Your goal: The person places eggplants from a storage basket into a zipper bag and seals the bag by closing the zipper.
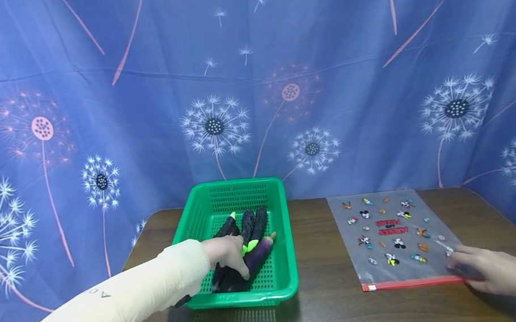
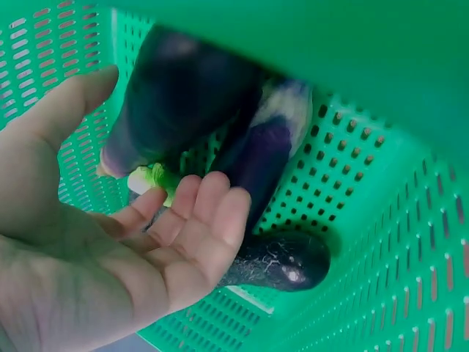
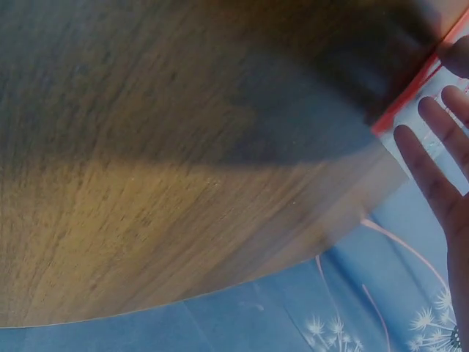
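My left hand reaches down into a green plastic basket, over the vegetables in it. Glossy purple eggplants lie toward the near side. Behind them are dark, wrinkled long vegetables with lime-green ends. In the left wrist view, the palm faces up with loosely bent fingers and the thumb apart, close by a large eggplant. At the right, my right hand is at the near corner of a clear zip bag with cartoon prints and a red slider edge. Its fingers are spread over the bag.
Both the basket and the flat bag lie on a brown wooden table. A blue cloth with dandelion prints hangs behind it and along both sides. The basket's raised walls surround the left hand.
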